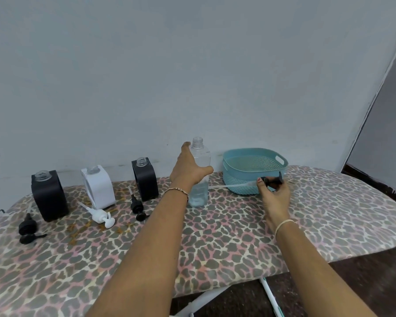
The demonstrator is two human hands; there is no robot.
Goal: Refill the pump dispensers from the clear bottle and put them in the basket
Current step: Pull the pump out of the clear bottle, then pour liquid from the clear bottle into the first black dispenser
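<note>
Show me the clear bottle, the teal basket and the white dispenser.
clear bottle (202,157): head view, upper body below the neck.
teal basket (240,178): head view, front outer wall.
white dispenser (101,191): head view, front face.

Clear bottle (202,156) upright, uncapped, beside teal basket (238,179), three capless dispensers (98,188) standing left

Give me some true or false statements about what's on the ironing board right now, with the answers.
The basket holds a dispenser. False: nothing shows inside it.
The right hand holds a black pump. True.
The white dispenser stands between the left black dispenser and the right black dispenser. True.
The clear bottle is capped. False: its neck is open.
The left hand holds the white dispenser. False: it holds the clear bottle.
</note>
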